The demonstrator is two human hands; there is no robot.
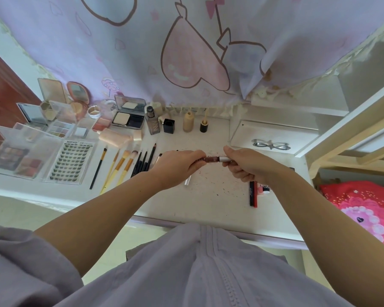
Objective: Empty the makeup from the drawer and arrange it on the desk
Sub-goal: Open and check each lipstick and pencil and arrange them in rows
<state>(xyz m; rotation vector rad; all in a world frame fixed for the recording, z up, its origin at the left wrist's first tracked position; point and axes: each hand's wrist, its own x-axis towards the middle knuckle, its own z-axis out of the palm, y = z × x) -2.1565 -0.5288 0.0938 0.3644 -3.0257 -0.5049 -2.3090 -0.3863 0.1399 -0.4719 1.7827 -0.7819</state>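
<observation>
Item under handling: a slim lip gloss tube (213, 159), dark glittery red body with a silver cap end, held level above the middle of the desk (208, 196). Left hand (177, 166) has its fingers curled round the red body; right hand (245, 166) pinches the silver end. Judged light, rigid and smooth, so liable to slip or roll; best gripped at the body, not the cap, which may pull off. Left of it, brushes and pencils (129, 165) lie in a row. Near right, a red-and-black pencil (253, 193). Far right, the drawer (275, 134) appears closed.
</observation>
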